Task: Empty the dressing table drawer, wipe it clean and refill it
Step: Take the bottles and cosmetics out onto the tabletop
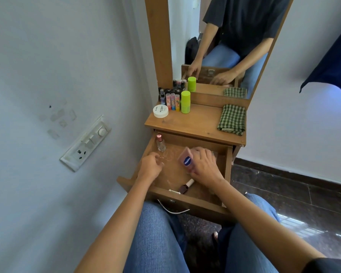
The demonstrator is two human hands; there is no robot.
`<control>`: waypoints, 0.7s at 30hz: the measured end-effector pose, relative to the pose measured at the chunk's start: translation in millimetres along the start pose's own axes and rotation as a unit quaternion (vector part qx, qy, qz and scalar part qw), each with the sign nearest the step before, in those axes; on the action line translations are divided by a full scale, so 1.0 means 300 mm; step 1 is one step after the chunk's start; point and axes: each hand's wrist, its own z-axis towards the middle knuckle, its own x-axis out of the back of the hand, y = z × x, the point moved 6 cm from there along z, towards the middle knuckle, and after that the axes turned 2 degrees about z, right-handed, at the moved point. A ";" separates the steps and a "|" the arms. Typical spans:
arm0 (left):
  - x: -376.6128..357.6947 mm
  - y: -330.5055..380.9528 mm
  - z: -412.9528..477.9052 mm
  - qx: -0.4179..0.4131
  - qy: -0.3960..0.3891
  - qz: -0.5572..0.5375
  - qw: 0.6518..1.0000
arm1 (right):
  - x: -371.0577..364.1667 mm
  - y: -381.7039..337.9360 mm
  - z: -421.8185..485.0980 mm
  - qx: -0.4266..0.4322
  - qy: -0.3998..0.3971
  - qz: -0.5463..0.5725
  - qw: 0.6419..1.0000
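The wooden dressing table (195, 123) has its drawer (187, 198) pulled open, its floor dusty and smeared white. A green checked cloth (232, 120) lies folded on top. Inside the drawer, the right hand (205, 164) grips a pinkish bottle (186, 159) with a blue oval label. The left hand (151, 166) is curled beside it; whether it holds anything is unclear. A glass perfume bottle (160, 143) stands in the back corner, and a dark nail polish (186, 186) lies near the front.

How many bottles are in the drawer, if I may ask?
3: perfume back left, pink bottle in right hand, nail polish lying in front; more may be hidden.
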 end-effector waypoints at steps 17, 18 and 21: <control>0.049 0.078 0.198 -0.022 0.079 -0.049 0.995 | -0.101 -0.097 -0.025 0.317 -0.069 -0.169 0.930; 0.046 0.079 0.204 -0.022 0.082 -0.048 0.995 | -0.120 -0.091 -0.028 0.322 -0.100 -0.162 0.927; 0.041 0.079 0.222 -0.024 0.098 -0.039 0.994 | -0.171 -0.076 -0.031 0.313 -0.140 -0.178 0.922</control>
